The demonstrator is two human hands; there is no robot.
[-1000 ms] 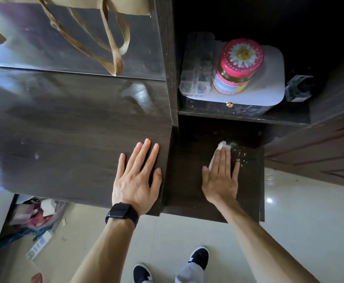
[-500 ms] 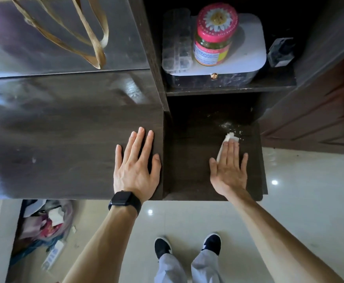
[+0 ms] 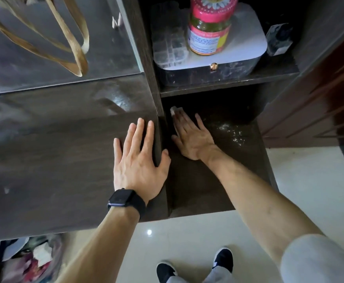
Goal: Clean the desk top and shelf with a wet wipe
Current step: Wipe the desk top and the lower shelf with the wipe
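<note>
One wipe is pressed under the flat right hand at the back left corner of the lower shelf, the left hand is spread flat at the right edge of the desk, and one greenish-filled jar is stood on one shut box above.

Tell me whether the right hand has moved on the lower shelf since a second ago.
Yes. The right hand slid left with the wet wipe, from the white specks to the divider panel.
</note>
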